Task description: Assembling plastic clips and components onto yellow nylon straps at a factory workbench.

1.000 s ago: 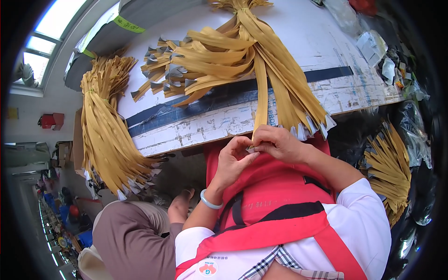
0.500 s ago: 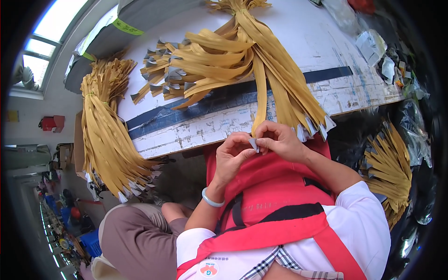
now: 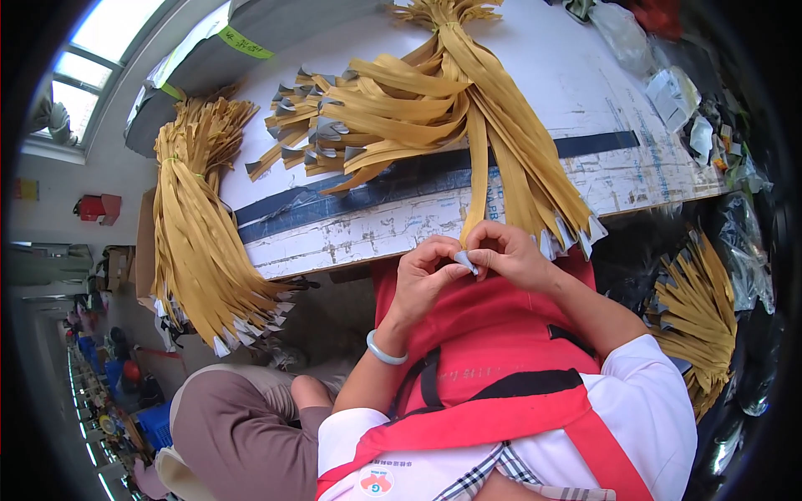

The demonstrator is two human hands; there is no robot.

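Observation:
Both hands meet at the table's near edge, over my red apron [image 3: 493, 321]. Between them is the end of one flat tan strap [image 3: 478, 171], which hangs down from a tied bundle of straps [image 3: 522, 138]. A small grey tip piece [image 3: 466, 261] sits at that end. My left hand [image 3: 424, 277] pinches it from the left with thumb and index finger. From the right, my right hand [image 3: 516, 260] pinches the same end, its fingers curled. The fingers partly hide the tip. Left of the bundle, other straps with grey tips [image 3: 327, 129] fan out.
The worn white table [image 3: 334, 238] has a dark blue strip [image 3: 597, 144] across it. A second tied bundle [image 3: 194, 221] droops over its left edge, and a third [image 3: 697, 313] hangs at the right. Plastic bags [image 3: 622, 37] and scraps crowd the far right corner.
The whole view has shifted slightly, with the table scene a little further right and lower. My hands keep their pinch, and the grey tip is turned a little between the fingers.

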